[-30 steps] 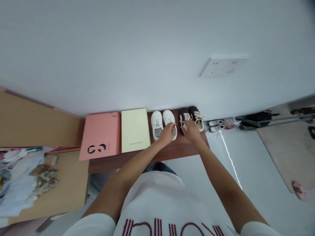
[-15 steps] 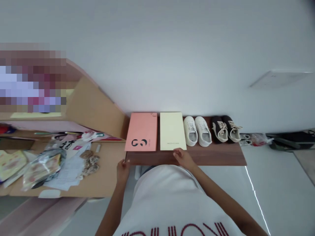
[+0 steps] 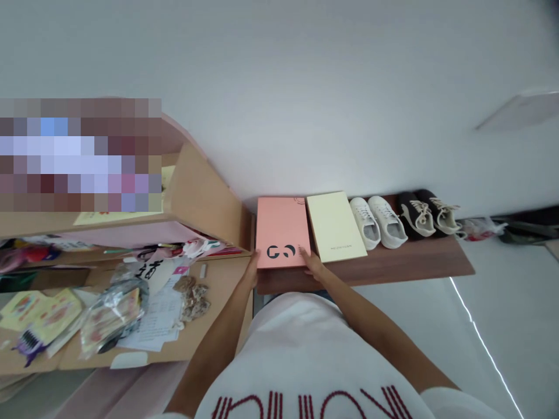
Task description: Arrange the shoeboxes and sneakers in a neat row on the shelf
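Note:
A pink shoebox (image 3: 283,227) with a dark printed logo lies flat at the left end of the brown wooden bench (image 3: 288,283). My left hand (image 3: 252,270) grips its left side near the front corner. At the front right corner, my right hand (image 3: 313,265) holds the other side, thumb on the lid. The fingers under or behind the box edges are partly hidden. Just right of it lies a pale yellow shoebox (image 3: 336,226), slightly turned. A pair of white sneakers (image 3: 379,222) and a pair of black sneakers (image 3: 428,214) with beige laces stand farther right.
To the left stands a desk (image 3: 227,291) with papers (image 3: 152,317), a clear plastic bag (image 3: 116,314) and a scrunchie (image 3: 194,297). A shelf side panel (image 3: 205,198) rises beside the bench. The wall (image 3: 305,105) runs behind. Bags (image 3: 483,228) lie on the floor at right.
Both hands have moved to the pink shoebox and taken hold of its sides; my right hand left the yellow box's front edge. The view has shifted left and turned slightly.

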`<state>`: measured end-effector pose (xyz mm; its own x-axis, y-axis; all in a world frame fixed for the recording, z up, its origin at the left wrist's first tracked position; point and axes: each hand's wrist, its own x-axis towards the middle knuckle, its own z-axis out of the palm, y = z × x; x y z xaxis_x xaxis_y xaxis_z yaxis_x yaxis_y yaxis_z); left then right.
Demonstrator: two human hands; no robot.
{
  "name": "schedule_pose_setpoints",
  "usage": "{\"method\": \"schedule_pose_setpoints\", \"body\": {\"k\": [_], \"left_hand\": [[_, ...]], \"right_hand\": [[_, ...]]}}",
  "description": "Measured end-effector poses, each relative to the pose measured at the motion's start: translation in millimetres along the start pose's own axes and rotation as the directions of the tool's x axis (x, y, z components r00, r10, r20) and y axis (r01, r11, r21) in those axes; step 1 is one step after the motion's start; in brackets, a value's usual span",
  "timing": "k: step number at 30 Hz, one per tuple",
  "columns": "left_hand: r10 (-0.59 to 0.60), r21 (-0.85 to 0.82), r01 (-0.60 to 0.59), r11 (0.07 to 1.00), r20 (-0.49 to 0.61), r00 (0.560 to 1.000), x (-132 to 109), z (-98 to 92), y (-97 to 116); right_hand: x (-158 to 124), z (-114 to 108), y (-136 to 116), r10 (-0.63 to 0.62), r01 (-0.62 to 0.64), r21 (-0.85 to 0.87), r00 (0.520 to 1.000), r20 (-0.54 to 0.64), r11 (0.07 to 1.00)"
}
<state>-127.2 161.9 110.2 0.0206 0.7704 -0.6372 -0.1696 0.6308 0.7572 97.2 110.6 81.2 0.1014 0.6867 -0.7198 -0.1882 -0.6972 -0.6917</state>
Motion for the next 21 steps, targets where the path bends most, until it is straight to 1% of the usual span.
{"method": "schedule_pose_setpoints", "body": {"k": [1,2,3,4,5,6,7,8,9,10,11,12,13,14,15,16,17,18,19,20,21], "left_hand": [[0.066,0.103,-0.061,0.993,-0.051,0.997,-8,-1.1,4],[0.141,0.239,-0.109,0.965,-0.121,0.983,-17,-0.5,8],[0.227,0.396,-0.135,0.908,-0.194,0.954,-27,2.3,11],[0.313,0.556,-0.130,0.821,-0.248,0.917,-39,7.1,13],[0.399,0.690,-0.112,0.715,-0.271,0.876,-51,13.8,14],[0.474,0.786,-0.119,0.607,-0.238,0.847,-64,21.7,13],[0.534,0.842,-0.155,0.517,-0.176,0.827,-75,29.9,11],[0.571,0.868,-0.205,0.453,-0.106,0.814,-85,37.5,8],[0.580,0.868,-0.267,0.419,-0.029,0.814,-92,43.9,5],[0.565,0.846,-0.335,0.416,0.048,0.824,-96,48.5,1],[0.530,0.805,-0.400,0.439,0.128,0.838,-96,51.2,-2],[0.486,0.752,-0.453,0.479,0.203,0.850,-93,52.0,-5],[0.443,0.700,-0.486,0.523,0.263,0.857,-87,50.9,-8],[0.410,0.662,-0.498,0.560,0.301,0.861,-78,48.3,-11],[0.391,0.649,-0.488,0.583,0.302,0.869,-68,44.1,-13],[0.387,0.662,-0.454,0.596,0.258,0.885,-57,38.6,-14],[0.386,0.687,-0.395,0.610,0.177,0.905,-45,32.0,-15],[0.375,0.707,-0.313,0.634,0.073,0.924,-34,24.4,-15],[0.340,0.701,-0.219,0.678,-0.036,0.940,-24,16.4,-14],[0.263,0.661,-0.123,0.740,-0.117,0.958,-14,8.4,-13],[0.161,0.594,-0.035,0.803,-0.161,0.974,-7,1.1,-11]], "right_hand": [[-3,1,2,0.018,-0.018,0.016,1.000,0.010,1.000],[-6,5,4,0.034,-0.035,0.024,0.999,0.015,0.999],[-8,12,3,0.039,-0.039,0.025,0.999,0.023,0.999],[-11,20,1,0.034,-0.035,0.023,0.999,0.034,0.999],[-13,28,-2,0.026,-0.028,0.029,0.998,0.053,0.999],[-16,36,-7,0.021,-0.024,0.050,0.997,0.075,0.998],[-19,41,-12,0.018,-0.026,0.087,0.996,0.092,0.996],[-23,44,-18,0.010,-0.022,0.128,0.996,0.090,0.991],[-26,43,-24,-0.012,0.003,0.159,0.998,0.059,0.987],[-30,39,-31,-0.058,0.059,0.162,0.998,-0.007,0.985],[-33,33,-36,-0.116,0.127,0.122,0.989,-0.094,0.984],[-36,26,-42,-0.170,0.180,0.042,0.969,-0.178,0.983],[-38,19,-46,-0.205,0.197,-0.060,0.949,-0.239,0.979],[-39,14,-51,-0.212,0.173,-0.159,0.938,-0.275,0.972],[-38,11,-55,-0.190,0.120,-0.241,0.937,-0.293,0.963],[-36,10,-58,-0.157,0.064,-0.300,0.943,-0.295,0.952],[-32,11,-61,-0.130,0.026,-0.336,0.948,-0.289,0.941],[-28,13,-63,-0.118,0.012,-0.352,0.953,-0.280,0.936],[-24,16,-65,-0.119,0.017,-0.352,0.955,-0.271,0.936],[-20,19,-65,-0.131,0.036,-0.342,0.957,-0.258,0.939],[-16,21,-64,-0.150,0.065,-0.325,0.959,-0.241,0.943]]}}
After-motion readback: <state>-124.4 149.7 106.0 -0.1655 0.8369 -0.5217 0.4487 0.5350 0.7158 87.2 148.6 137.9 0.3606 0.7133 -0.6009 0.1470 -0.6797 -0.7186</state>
